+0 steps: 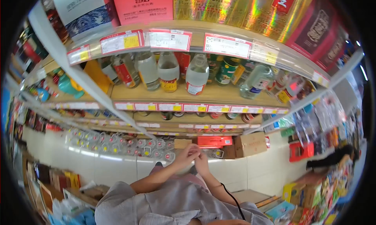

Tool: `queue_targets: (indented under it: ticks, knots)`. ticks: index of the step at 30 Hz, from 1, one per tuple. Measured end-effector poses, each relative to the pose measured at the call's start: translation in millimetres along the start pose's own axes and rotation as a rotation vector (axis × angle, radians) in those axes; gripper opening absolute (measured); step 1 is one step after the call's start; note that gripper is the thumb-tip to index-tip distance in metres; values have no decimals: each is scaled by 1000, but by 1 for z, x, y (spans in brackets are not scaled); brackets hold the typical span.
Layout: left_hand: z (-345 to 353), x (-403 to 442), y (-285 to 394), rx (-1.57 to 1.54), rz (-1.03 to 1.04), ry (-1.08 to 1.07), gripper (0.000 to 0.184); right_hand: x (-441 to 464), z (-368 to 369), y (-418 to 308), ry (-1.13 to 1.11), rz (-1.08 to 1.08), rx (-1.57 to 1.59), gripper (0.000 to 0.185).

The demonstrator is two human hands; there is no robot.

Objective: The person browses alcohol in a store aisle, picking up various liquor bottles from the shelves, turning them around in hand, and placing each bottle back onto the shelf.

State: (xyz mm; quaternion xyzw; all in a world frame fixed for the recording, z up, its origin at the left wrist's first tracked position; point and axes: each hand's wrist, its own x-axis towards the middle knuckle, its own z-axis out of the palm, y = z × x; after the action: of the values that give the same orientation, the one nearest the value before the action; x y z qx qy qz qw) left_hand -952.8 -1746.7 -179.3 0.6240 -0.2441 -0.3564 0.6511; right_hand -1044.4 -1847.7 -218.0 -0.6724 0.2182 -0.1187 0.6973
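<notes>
My left hand (189, 152) and my right hand (201, 161) meet in front of my body, fingers curled and touching each other. Anything between the fingers is hidden or too small to make out. Below and beyond them on the floor are a red box (213, 141) and an open-looking cardboard box (250, 144). To their left stand rows of large clear jugs (137, 146) with handles. Ahead, above my hands, a shelf (156, 96) bears glass bottles, among them a clear bottle (197, 74) with a red and white label.
On the top shelf are a pink box (143, 7), gold shiny boxes (211, 5) and a white and blue box (84, 13). Price tags (170, 40) line the shelf edges. A red crate (300, 151) stands at right; stacked cartons (305, 195) sit behind on the right.
</notes>
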Motion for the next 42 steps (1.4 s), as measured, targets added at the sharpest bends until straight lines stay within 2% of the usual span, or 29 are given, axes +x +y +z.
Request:
queue_targets:
  ticks: [1,4,5,8,15,17,20,21,24,27,30,33,37,40,42]
  knots:
    - [9,2,-1,5,-28,-5,40,0,-7,-27,-8,-23,94,18]
    - [38,3,3,18,52,64,44,5,-25,-20,-10,-29,98,21]
    - [45,0,7,82,57,78,52,4,-30,-17,-18,-34,104,21]
    - [62,-8,12,156,33,150,57,-2,-35,-23,-48,16,108,19]
    - [71,-15,-5,231,119,276,63,-5,-49,-28,-121,7,-26,14]
    - [75,-9,-17,275,135,272,65,-2,-65,-20,-108,-40,-85,14]
    - [83,5,-1,318,98,223,67,4,-73,-10,6,-113,-2,15]
    - [86,8,5,258,130,233,67,3,-73,-18,76,-44,-16,19]
    - [85,12,0,328,152,214,67,3,-71,-10,80,-71,56,21]
    - [85,8,2,306,119,190,68,-3,-72,-9,42,-121,-75,31]
    - [82,7,-1,291,94,137,68,-6,-68,-1,74,-150,-114,32]
    - [73,8,12,369,148,59,69,-13,-60,-15,132,-92,-84,34]
    - [71,12,15,313,118,21,71,-13,-63,-22,109,-101,-128,41]
    - [81,12,10,439,226,174,71,-8,-67,-26,97,-188,-121,45]
    - [91,9,2,409,202,222,74,-13,-71,-32,94,-129,-56,48]
